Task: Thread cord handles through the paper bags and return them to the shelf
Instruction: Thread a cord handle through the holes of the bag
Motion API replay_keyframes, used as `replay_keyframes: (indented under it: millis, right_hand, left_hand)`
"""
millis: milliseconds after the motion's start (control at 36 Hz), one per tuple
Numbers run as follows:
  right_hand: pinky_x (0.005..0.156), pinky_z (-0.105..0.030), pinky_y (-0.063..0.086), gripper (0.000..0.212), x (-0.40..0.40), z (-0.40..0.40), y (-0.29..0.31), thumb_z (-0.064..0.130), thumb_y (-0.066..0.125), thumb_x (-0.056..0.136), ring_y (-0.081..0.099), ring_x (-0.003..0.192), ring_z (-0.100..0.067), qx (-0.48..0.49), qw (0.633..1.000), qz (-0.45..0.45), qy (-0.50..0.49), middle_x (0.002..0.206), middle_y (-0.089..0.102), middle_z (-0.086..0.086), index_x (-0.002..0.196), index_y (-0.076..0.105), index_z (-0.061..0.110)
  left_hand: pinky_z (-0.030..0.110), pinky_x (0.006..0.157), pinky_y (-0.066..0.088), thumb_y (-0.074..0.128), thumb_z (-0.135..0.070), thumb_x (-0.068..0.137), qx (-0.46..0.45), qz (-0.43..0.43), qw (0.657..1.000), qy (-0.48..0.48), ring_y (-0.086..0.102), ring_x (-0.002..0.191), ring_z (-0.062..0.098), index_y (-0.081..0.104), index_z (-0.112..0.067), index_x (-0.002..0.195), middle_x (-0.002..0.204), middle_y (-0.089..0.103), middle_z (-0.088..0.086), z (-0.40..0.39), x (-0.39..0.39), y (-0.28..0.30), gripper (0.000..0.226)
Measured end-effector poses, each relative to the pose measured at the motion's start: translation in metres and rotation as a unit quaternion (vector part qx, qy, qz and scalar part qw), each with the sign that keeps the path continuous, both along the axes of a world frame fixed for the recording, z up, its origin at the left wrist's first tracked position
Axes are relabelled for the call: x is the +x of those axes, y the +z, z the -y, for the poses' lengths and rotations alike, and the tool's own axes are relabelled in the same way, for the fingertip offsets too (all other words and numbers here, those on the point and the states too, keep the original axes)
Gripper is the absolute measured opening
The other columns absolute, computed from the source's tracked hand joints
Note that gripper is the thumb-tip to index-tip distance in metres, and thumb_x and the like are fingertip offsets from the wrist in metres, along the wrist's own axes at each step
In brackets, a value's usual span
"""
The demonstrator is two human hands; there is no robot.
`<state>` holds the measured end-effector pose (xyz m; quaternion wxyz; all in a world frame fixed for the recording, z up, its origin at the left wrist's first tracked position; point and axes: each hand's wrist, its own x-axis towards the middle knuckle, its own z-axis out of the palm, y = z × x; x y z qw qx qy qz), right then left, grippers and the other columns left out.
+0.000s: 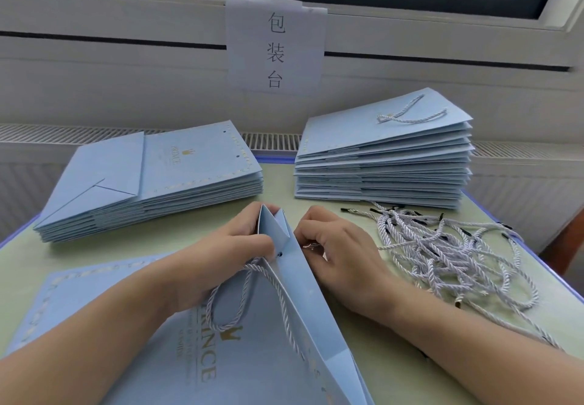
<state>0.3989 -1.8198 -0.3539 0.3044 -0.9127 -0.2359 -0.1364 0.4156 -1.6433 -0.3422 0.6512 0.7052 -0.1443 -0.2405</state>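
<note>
A light blue paper bag (271, 335) with gold lettering lies partly opened on the table in front of me. A white twisted cord handle (243, 297) loops over its face. My left hand (227, 246) pinches the bag's upper rim beside a punched hole (279, 255), fingers curled on the paper. My right hand (335, 246) sits on the other side of the raised rim, fingers curled at a cord end close to the hole; what it pinches is mostly hidden.
A stack of flat bags without handles (151, 180) lies at the back left. A taller stack (382, 158) with a cord on top stands back right. A tangle of loose cords (448, 249) lies at the right. A paper sign (275, 47) hangs on the wall.
</note>
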Motion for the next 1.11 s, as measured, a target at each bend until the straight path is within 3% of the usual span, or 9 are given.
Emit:
replay_keyframes:
  millis: [167, 306, 389, 528, 639, 750, 861, 972, 1111]
  right_hand:
    - [0.062, -0.012, 0.037, 0.018, -0.001, 0.001, 0.004, 0.004, 0.066, 0.085, 0.048, 0.063, 0.000, 0.143, 0.982, -0.124, 0.009, 0.074, 0.055, 0.007, 0.074, 0.064, 0.017]
    - [0.067, -0.036, 0.044, 0.008, -0.001, -0.002, 0.002, 0.015, 0.061, 0.087, 0.047, 0.071, -0.011, 0.018, 0.999, -0.033, -0.021, 0.080, 0.051, 0.011, 0.081, 0.067, 0.015]
    - [0.062, -0.036, 0.042, 0.014, -0.004, -0.001, 0.000, 0.024, 0.052, 0.085, 0.045, 0.070, -0.015, -0.048, 0.998, 0.032, -0.024, 0.085, 0.052, 0.010, 0.083, 0.064, 0.017]
    - [0.065, -0.021, 0.041, 0.009, -0.003, -0.001, 0.006, 0.008, 0.063, 0.088, 0.050, 0.067, -0.005, 0.121, 0.984, -0.131, 0.019, 0.077, 0.057, 0.004, 0.081, 0.067, 0.012]
    - [0.068, -0.036, 0.045, 0.010, -0.003, -0.002, 0.002, 0.016, 0.057, 0.086, 0.048, 0.071, -0.013, 0.057, 0.996, -0.062, 0.010, 0.079, 0.052, 0.008, 0.082, 0.067, 0.014]
    - [0.064, -0.035, 0.044, 0.012, -0.005, -0.006, 0.000, 0.024, 0.055, 0.081, 0.050, 0.068, -0.012, 0.042, 0.999, -0.014, -0.016, 0.078, 0.050, 0.012, 0.078, 0.066, 0.022]
    - [0.058, -0.016, 0.040, 0.015, -0.003, -0.005, 0.004, 0.007, 0.062, 0.089, 0.048, 0.057, -0.001, 0.178, 0.970, -0.162, 0.020, 0.070, 0.059, 0.005, 0.077, 0.066, 0.015]
    - [0.046, -0.019, 0.038, 0.013, -0.010, -0.003, 0.012, 0.003, 0.044, 0.097, 0.048, 0.049, -0.009, 0.344, 0.892, -0.291, 0.022, 0.068, 0.059, -0.010, 0.089, 0.053, 0.008]
    - [0.051, -0.019, 0.034, 0.006, -0.019, -0.001, 0.012, 0.019, 0.058, 0.080, 0.041, 0.052, -0.005, 0.148, 0.982, -0.116, 0.024, 0.060, 0.051, 0.010, 0.079, 0.052, 0.017]
  left_hand:
    - [0.028, 0.060, 0.052, 0.053, -0.010, 0.062, -0.007, -0.006, 1.000, -0.001, 0.060, 0.071, 0.018, 0.054, -0.018, 0.112, 0.089, 0.059, 0.010, -0.002, -0.002, 0.003, 0.051]
    - [0.033, 0.068, 0.051, 0.054, -0.015, 0.064, 0.028, 0.006, 1.000, -0.005, 0.060, 0.077, 0.020, 0.056, -0.025, 0.109, 0.093, 0.060, 0.011, -0.003, -0.001, 0.001, 0.047]
    - [0.033, 0.070, 0.052, 0.054, -0.017, 0.064, 0.042, 0.008, 0.999, -0.003, 0.061, 0.078, 0.019, 0.057, -0.032, 0.106, 0.093, 0.061, 0.009, -0.003, -0.001, 0.000, 0.044]
    - [0.033, 0.071, 0.051, 0.052, -0.003, 0.080, 0.012, 0.009, 0.998, 0.057, 0.060, 0.079, 0.020, 0.057, -0.028, 0.114, 0.105, 0.065, 0.015, 0.000, -0.002, 0.003, 0.042]
    - [0.037, 0.077, 0.050, 0.041, 0.009, 0.090, 0.035, 0.043, 0.993, 0.102, 0.059, 0.083, 0.025, 0.059, -0.022, 0.111, 0.113, 0.063, 0.020, 0.006, -0.002, 0.004, 0.041]
    - [0.040, 0.084, 0.052, 0.043, 0.011, 0.089, 0.048, 0.058, 0.992, 0.101, 0.061, 0.088, 0.024, 0.062, -0.018, 0.105, 0.108, 0.067, 0.015, 0.007, 0.000, 0.003, 0.038]
    - [0.035, 0.083, 0.055, 0.042, 0.008, 0.092, 0.056, 0.068, 0.991, 0.099, 0.063, 0.086, 0.019, 0.061, -0.020, 0.106, 0.101, 0.069, 0.007, 0.007, -0.001, 0.002, 0.037]
    - [0.039, 0.086, 0.054, 0.043, 0.004, 0.093, 0.083, 0.089, 0.988, 0.097, 0.062, 0.085, 0.018, 0.063, -0.025, 0.104, 0.098, 0.068, 0.007, 0.007, -0.002, 0.001, 0.037]
    - [0.036, 0.078, 0.051, 0.040, 0.005, 0.092, 0.086, 0.109, 0.986, 0.093, 0.061, 0.080, 0.016, 0.063, -0.023, 0.104, 0.096, 0.068, 0.009, 0.006, -0.002, -0.001, 0.038]
